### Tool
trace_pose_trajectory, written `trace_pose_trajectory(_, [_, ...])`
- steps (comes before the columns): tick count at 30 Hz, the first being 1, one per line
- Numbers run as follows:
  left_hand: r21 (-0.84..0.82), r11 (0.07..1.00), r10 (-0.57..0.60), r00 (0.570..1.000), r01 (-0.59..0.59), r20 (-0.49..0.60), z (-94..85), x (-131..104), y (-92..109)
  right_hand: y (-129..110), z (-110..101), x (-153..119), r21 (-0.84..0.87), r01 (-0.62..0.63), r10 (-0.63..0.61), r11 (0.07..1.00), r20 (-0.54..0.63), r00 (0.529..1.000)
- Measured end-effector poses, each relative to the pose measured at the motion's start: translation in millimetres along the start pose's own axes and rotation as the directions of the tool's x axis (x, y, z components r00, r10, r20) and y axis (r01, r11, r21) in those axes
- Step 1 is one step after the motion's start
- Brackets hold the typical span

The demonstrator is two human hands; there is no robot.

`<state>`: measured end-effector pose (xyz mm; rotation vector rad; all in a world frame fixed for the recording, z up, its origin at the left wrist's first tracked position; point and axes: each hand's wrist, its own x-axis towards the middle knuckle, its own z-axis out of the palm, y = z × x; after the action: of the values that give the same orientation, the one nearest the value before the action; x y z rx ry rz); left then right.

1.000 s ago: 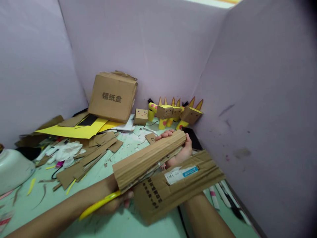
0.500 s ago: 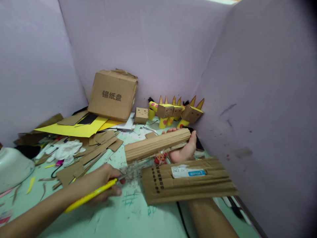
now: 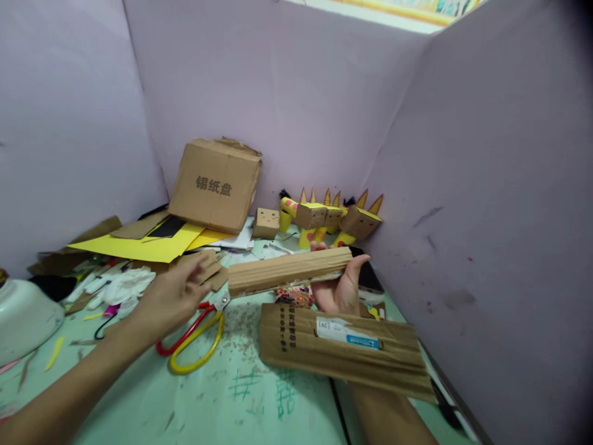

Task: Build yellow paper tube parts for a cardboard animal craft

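Note:
My right hand (image 3: 341, 289) grips a folded strip of corrugated cardboard (image 3: 290, 271), held level above the table. A larger cardboard piece (image 3: 343, 349) with a white and blue label rests over my right forearm. My left hand (image 3: 173, 293) hovers open and blurred just left of the strip, holding nothing. Scissors (image 3: 197, 340) with red and yellow handles lie on the green table (image 3: 231, 402) right below that hand, blades pointing toward the strip.
A brown box (image 3: 215, 184) with printed characters leans on yellow paper (image 3: 143, 244) at the back. Small cardboard animal figures (image 3: 333, 216) line the back right corner. Cardboard scraps (image 3: 185, 272), white tissue (image 3: 123, 284) and a white bowl (image 3: 23, 315) crowd the left side. Purple walls enclose the table.
My left hand has let go of the scissors, which now lie on the table, and has lifted open. The cardboard strip in my right hand has levelled out.

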<state>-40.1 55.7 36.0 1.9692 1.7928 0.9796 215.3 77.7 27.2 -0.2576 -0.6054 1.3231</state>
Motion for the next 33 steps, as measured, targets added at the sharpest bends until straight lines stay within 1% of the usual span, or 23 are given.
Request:
trace_pose_trajectory(1, [0.005,1.0,0.01,1.0,-0.01,-0.021,-3.3,3.4,7.0,2.4,0.6,-1.7,0.008,-0.025,0.024,1.0,0.004,1.0])
trace_pose_trajectory(2, [-0.009,1.0,0.03,1.0,-0.03,0.0,-5.7,6.5,13.7,5.1,1.4,-3.5,0.021,-0.05,0.05,0.999,0.002,0.999])
trace_pose_trajectory(3, [-0.045,0.998,0.05,0.996,-0.047,0.071,-6.9,9.1,19.7,8.1,2.5,-5.3,0.034,-0.078,0.078,0.996,-0.005,0.997])
trace_pose_trajectory(4, [-0.105,0.993,0.072,0.982,-0.054,0.176,-6.7,11.0,25.0,11.3,4.0,-7.2,0.042,-0.109,0.11,0.993,-0.01,0.994])
trace_pose_trajectory(5, [-0.188,0.982,0.09,0.951,-0.035,0.297,-5.2,12.1,29.2,14.6,5.7,-9.4,0.047,-0.142,0.143,0.989,-0.012,0.99])
trace_pose_trajectory(6, [-0.283,0.959,0.109,0.901,0.016,0.42,-2.5,12.5,32.2,17.7,7.6,-11.7,0.049,-0.173,0.174,0.984,-0.015,0.985])
trace_pose_trajectory(7, [-0.371,0.924,0.132,0.833,0.094,0.538,1.1,12.0,34.1,20.7,9.4,-14.2,0.048,-0.205,0.206,0.978,-0.018,0.978])
trace_pose_trajectory(9, [-0.489,0.828,0.175,0.701,0.275,0.691,8.9,9.8,34.5,25.3,11.9,-19.0,0.024,-0.273,0.273,0.962,-0.017,0.962])
trace_pose_trajectory(10, [-0.519,0.779,0.187,0.659,0.353,0.728,12.4,8.6,33.2,26.7,12.2,-21.0,-0.011,-0.321,0.321,0.947,-0.007,0.947])
trace_pose_trajectory(11, [-0.531,0.742,0.179,0.643,0.408,0.744,15.2,7.6,31.1,27.3,11.5,-22.6,-0.07,-0.388,0.39,0.919,0.016,0.921])
trace_pose_trajectory(12, [-0.539,0.721,0.152,0.659,0.436,0.736,17.0,7.1,28.4,27.2,10.1,-23.7,-0.154,-0.459,0.471,0.875,0.053,0.881])
trace_pose_trajectory(13, [-0.549,0.713,0.115,0.7,0.436,0.705,17.9,7.1,25.3,26.5,7.8,-24.1,-0.262,-0.532,0.571,0.805,0.097,0.815])
trace_pose_trajectory(14, [-0.557,0.719,0.082,0.745,0.416,0.662,17.9,7.7,22.0,25.4,5.1,-23.9,-0.374,-0.588,0.669,0.717,0.131,0.732])
trace_pose_trajectory(16, [-0.555,0.752,0.056,0.805,0.355,0.591,16.0,10.0,15.6,23.1,-0.8,-21.9,-0.548,-0.638,0.813,0.541,0.145,0.565])
trace_pose_trajectory(17, [-0.551,0.769,0.06,0.822,0.324,0.566,14.7,11.4,12.8,22.3,-3.4,-20.4,-0.599,-0.645,0.852,0.474,0.126,0.508])
trace_pose_trajectory(18, [-0.544,0.784,0.067,0.831,0.298,0.552,13.5,12.8,10.4,22.1,-5.3,-18.8,-0.627,-0.649,0.871,0.431,0.1,0.482])
trace_pose_trajectory(19, [-0.534,0.799,0.072,0.837,0.278,0.543,12.4,14.1,8.4,22.4,-6.6,-17.3,-0.638,-0.652,0.875,0.41,0.075,0.478])
trace_pose_trajectory(22, [-0.515,0.818,0.075,0.84,0.256,0.537,10.2,17.4,3.6,24.3,-6.6,-14.4,-0.64,-0.628,0.835,0.444,0.041,0.548])
trace_pose_trajectory(25, [-0.547,0.796,0.093,0.84,0.259,0.534,7.2,21.5,-2.8,20.4,-4.3,-13.7,-0.635,-0.593,0.793,0.495,0.05,0.608])
trace_pose_trajectory(27, [-0.548,0.781,0.024,0.862,0.3,0.506,4.1,25.1,-8.8,11.3,-2.4,-11.6,-0.623,-0.578,0.767,0.526,0.055,0.639])
trace_pose_trajectory(28, [-0.55,0.762,-0.038,0.872,0.341,0.488,2.5,27.0,-12.0,5.5,-0.9,-8.6,-0.614,-0.573,0.751,0.543,0.051,0.658])
trace_pose_trajectory(30, [-0.588,0.684,-0.148,0.871,0.432,0.468,-0.3,30.5,-18.0,-4.8,3.4,3.0,-0.591,-0.555,0.699,0.585,0.021,0.714])
trace_pose_trajectory(33, [-0.689,0.541,-0.192,0.869,0.482,0.457,-2.7,34.4,-24.5,-5.1,12.8,34.9,-0.562,-0.537,0.598,0.629,-0.09,0.796])
